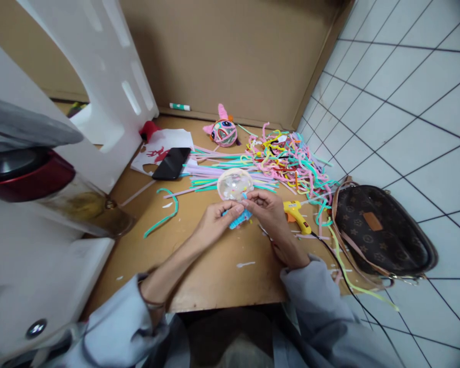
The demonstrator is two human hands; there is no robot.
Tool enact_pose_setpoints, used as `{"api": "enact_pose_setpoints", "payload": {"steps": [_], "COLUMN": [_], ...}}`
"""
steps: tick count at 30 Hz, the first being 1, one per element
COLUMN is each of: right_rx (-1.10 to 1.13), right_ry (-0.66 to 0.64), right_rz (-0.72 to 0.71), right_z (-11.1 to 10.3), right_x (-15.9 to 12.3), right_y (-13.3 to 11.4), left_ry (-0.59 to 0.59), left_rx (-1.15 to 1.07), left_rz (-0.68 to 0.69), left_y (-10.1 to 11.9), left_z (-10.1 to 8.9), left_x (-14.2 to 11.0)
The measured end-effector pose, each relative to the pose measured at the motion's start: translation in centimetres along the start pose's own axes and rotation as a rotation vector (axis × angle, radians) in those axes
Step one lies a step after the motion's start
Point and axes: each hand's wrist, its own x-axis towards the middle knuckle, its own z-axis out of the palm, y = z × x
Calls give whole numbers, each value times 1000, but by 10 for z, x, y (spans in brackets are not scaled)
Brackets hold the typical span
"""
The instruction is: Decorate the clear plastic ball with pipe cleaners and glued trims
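Note:
My left hand (213,221) and my right hand (267,210) meet over the middle of a brown board (214,271). Both pinch a short blue fuzzy pipe cleaner piece (238,219) between fingertips. A clear plastic ball (235,184) with coloured bits inside sits just above the fingers, touching the blue piece. Whether either hand also grips the ball is unclear.
A heap of coloured pipe cleaners (287,161) lies behind. A yellow glue gun (297,216) with its cord rests by my right hand, next to a brown handbag (379,230). A black phone (171,163), a decorated ball (224,132) and a loose green pipe cleaner (164,214) lie farther off.

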Motion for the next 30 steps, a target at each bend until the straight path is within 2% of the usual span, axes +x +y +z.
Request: {"api": "enact_pose_setpoints", "payload": {"steps": [6, 13, 17, 21, 24, 30], "right_rx": [41, 17, 50, 65, 29, -81], "right_ry": [13, 27, 33, 42, 34, 26], "right_rz": [30, 34, 60, 63, -14, -225], "right_z": [3, 5, 4, 4, 3, -3], "right_x": [-1, 0, -2, -3, -3, -3], "right_y": [-3, -3, -2, -4, -6, -5], "left_ry": [8, -30, -44, 4, 58, 149], "left_rx": [-102, -125, -179, -144, -144, -285], "left_rz": [-71, -36, -70, -105, -122, -125], "left_y": [-1, -9, -7, -1, 2, 2], "left_z": [1, -1, -1, 0, 1, 1], "left_x": [2, 2, 2, 1, 2, 5]}}
